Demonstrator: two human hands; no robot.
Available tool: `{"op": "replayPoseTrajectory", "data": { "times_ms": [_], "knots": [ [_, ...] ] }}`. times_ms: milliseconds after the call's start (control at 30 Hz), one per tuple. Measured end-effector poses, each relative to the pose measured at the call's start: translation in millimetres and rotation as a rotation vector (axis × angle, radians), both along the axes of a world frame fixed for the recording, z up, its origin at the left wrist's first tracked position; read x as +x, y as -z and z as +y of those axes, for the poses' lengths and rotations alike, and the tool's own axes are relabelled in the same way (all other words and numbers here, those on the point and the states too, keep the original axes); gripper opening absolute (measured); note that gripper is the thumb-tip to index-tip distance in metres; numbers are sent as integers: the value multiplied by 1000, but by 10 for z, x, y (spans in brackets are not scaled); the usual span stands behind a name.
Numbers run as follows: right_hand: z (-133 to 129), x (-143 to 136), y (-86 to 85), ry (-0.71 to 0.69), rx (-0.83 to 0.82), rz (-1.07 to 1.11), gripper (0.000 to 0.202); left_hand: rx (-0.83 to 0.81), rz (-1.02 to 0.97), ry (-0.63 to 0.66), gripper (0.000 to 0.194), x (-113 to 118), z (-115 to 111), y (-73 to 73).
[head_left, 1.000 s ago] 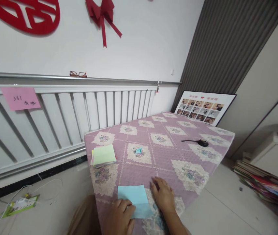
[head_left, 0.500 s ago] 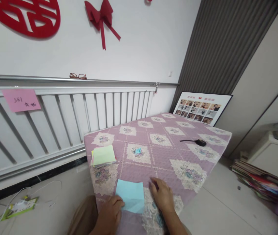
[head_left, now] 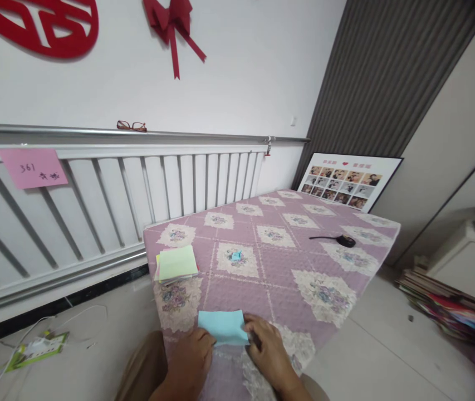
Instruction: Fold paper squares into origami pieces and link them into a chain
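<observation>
A light blue square of paper (head_left: 223, 326) lies near the front end of the cloth-covered table, its near edge bent up or folded over so that it looks like a wide strip. My left hand (head_left: 193, 353) pinches its lower left corner. At the lower right corner, the thumb and fingers of my right hand (head_left: 268, 348) close on the paper. Farther up the table rests a small folded blue paper piece (head_left: 236, 255). A stack of coloured paper squares (head_left: 177, 263), pale green on top, sits to the left.
A black roll of tape (head_left: 346, 240) with a loose tail lies on the right of the floral tablecloth (head_left: 262, 278). Behind the table stand a photo board (head_left: 348, 181) and a white radiator (head_left: 166, 186). A power strip (head_left: 39, 351) is on the floor at left.
My right hand has moved left from beside the blue paper onto its right corner. The paper's near edge has come up, so it looks shorter from front to back.
</observation>
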State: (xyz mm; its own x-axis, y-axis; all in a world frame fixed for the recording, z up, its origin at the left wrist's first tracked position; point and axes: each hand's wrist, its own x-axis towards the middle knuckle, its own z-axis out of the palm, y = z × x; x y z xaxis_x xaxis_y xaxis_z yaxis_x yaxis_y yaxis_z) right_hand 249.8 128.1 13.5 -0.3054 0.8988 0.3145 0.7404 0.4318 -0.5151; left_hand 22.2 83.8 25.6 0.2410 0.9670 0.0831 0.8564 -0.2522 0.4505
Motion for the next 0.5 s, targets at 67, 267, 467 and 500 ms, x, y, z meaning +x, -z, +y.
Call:
{"op": "replayPoseTrajectory", "data": {
  "times_ms": [67,267,467,500],
  "knots": [
    [-11,-4,-34,-23,-27,-35,33,-6,3,17,30,22,24,-42],
    [-29,-29,-118,-29,-121,-62,18,-29,-128,12,29,22,71,-70],
    [-13,-25,-121,-26,-125,-34,15,-68,-231,-155,56,-132,157,123],
    [-12,-25,-124,-23,-125,-37,16,-97,-222,-184,55,-147,171,153]
  ]
}}
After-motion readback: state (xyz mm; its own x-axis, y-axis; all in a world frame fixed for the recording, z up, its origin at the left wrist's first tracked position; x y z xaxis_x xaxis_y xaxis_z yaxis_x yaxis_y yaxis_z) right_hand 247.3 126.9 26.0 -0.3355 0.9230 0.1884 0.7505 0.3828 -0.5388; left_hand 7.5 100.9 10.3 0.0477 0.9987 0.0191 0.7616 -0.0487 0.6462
